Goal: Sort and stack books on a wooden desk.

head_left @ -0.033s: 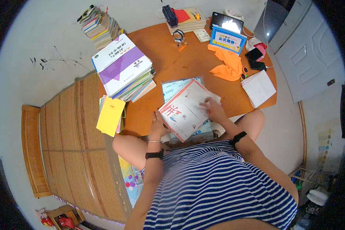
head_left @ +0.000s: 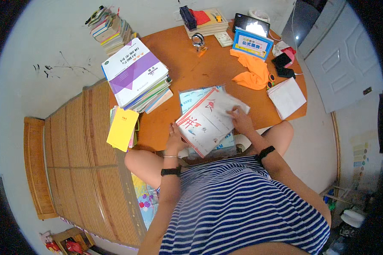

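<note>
A white paper sheet (head_left: 206, 127) with red printing and a red border lies tilted in front of me; it looks like a flat paper bag. My left hand (head_left: 175, 140) grips its left edge. At the right edge my right hand (head_left: 242, 122) pinches the paper, with fingers closed. The upper right part of the paper is raised and slightly blurred. Underneath lies a light blue printed plastic packet (head_left: 189, 98), showing above and below the paper. Both rest at the near edge of the brown table (head_left: 187, 70).
Tall book stacks (head_left: 134, 76) and a yellow booklet (head_left: 122, 127) stand on the left. Farther back are a roll of clear tape (head_left: 198, 39) and a tablet (head_left: 251, 25). An orange cloth (head_left: 253, 74), a black phone (head_left: 281, 60) and white papers (head_left: 287, 97) lie on the right.
My right hand has shifted right and now pinches the paper's right edge. The paper's upper right part has opened outward, baring more red print. My left hand has stayed put.
</note>
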`<state>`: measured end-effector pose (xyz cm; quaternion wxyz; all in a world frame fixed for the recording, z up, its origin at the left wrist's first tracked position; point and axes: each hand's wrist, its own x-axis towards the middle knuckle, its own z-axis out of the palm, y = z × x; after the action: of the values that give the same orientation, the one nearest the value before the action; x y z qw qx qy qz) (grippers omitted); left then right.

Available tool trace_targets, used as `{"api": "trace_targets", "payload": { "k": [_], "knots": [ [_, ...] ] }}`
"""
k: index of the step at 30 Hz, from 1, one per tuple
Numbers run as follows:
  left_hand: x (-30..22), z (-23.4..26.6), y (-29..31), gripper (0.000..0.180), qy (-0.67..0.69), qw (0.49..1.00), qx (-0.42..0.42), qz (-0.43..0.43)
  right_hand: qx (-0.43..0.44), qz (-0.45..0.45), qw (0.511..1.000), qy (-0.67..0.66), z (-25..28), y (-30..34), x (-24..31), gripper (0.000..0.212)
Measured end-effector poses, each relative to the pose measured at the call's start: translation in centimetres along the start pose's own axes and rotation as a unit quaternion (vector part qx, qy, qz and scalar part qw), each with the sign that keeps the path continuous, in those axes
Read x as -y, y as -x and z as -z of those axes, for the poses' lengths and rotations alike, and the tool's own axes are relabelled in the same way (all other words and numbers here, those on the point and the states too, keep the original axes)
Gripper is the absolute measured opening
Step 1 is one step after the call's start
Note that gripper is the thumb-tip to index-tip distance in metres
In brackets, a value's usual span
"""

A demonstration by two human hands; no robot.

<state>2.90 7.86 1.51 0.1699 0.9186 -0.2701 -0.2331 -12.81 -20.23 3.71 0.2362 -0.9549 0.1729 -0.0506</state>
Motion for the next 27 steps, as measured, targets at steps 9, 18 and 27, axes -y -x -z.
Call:
{"api": "trace_targets", "payload": {
  "k": [9,18,27],
  "knots": [
    [2.8,-2.4,-4.3,0.101,0.177,0.981,-0.074,-0.002,-0.235,-0.137,0.954,0.128,1.3,-0.4,-6.9,0.050],
    [-5.4,5.2,0.1,0.033,0.147,0.970,-0.183,-0.059,0.221,-0.169,0.890,-0.362,1.5,1.3,-0.5,0.050],
    [-17.3,9.9,7.1,0.025,-0.021,0.927,-0.196,-0.320,0.151,-0.269,0.560,-0.769,7.8,1.9,5.0,0.088]
  ]
}}
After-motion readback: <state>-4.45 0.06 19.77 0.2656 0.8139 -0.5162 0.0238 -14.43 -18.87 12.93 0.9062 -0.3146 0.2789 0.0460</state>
